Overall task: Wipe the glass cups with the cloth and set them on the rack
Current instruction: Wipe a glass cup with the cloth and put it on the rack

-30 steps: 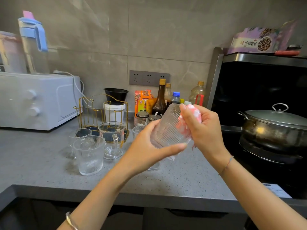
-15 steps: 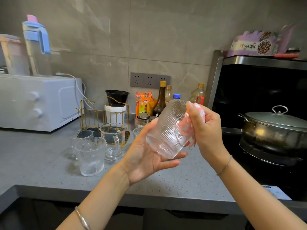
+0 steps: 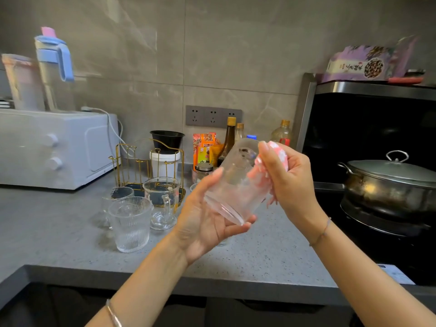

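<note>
My left hand (image 3: 203, 223) cradles a ribbed glass cup (image 3: 232, 185) from below, tilted with its thick base toward me, above the counter. My right hand (image 3: 287, 178) presses a pink and white cloth (image 3: 266, 175) against the cup's right side. Three more glass cups stand on the counter to the left: a ribbed one (image 3: 131, 224) nearest, one with a handle (image 3: 162, 201) behind it, and another (image 3: 116, 197) at the back left. The gold wire rack (image 3: 132, 161) stands behind them with nothing on its pegs. Part of another glass shows under my left hand.
A white microwave (image 3: 54, 147) sits at far left with jugs on top. A white tub with a black bowl (image 3: 166, 152), sauce bottles (image 3: 230, 140) and packets line the wall. A lidded steel pot (image 3: 391, 182) rests on the black stove at right. The counter edge (image 3: 165, 277) runs below my arms.
The cup has turned in my left hand and tipped more upright, its base now facing me. My right hand with the cloth has slid along the cup's side. The camera shifted slightly.
</note>
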The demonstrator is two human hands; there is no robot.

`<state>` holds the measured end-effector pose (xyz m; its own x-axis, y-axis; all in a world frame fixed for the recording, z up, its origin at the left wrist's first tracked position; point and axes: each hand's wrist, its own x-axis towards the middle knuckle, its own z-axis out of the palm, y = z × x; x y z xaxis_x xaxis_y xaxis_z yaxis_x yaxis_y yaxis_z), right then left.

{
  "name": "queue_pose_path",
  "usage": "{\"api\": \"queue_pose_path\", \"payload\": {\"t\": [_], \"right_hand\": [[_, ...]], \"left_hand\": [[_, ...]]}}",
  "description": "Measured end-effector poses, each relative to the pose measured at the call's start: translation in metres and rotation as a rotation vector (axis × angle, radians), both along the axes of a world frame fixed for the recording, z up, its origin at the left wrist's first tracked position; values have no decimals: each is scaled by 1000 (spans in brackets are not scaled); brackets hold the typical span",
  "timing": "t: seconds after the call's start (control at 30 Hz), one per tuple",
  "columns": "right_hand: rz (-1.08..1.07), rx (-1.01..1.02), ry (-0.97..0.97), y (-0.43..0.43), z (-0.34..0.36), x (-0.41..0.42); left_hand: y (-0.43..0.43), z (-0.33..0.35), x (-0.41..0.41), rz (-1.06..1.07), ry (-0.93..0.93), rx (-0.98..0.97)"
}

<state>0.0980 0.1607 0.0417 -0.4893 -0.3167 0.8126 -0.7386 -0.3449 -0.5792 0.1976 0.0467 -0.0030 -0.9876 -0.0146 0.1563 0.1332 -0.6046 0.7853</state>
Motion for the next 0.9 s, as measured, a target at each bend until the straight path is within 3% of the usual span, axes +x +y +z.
{"api": "queue_pose_path", "payload": {"t": [0.07, 0.13, 0.27, 0.43, 0.53, 0.63, 0.8, 0.9], "right_hand": [[13, 3, 11, 0, 0, 1], [-20, -14, -5, 0, -1, 1], [-99, -62, -96, 1, 0, -1], [-166, -50, -44, 1, 4, -3], [-164, -26, -32, 1, 5, -2], [-116, 0, -26, 2, 6, 1], [14, -4, -66, 4, 10, 3], [1, -16, -52, 2, 8, 3]], "left_hand": [[-3, -2, 1, -209, -1, 212], [-5, -2, -1, -243, 1, 218], [-4, 6, -5, 58, 42, -144], [3, 14, -1, 392, 116, -655], [7, 16, 4, 520, 164, -782], [5, 14, 5, 398, 126, -622], [1, 6, 3, -167, 30, 135], [-1, 4, -1, -199, 47, 158]]}}
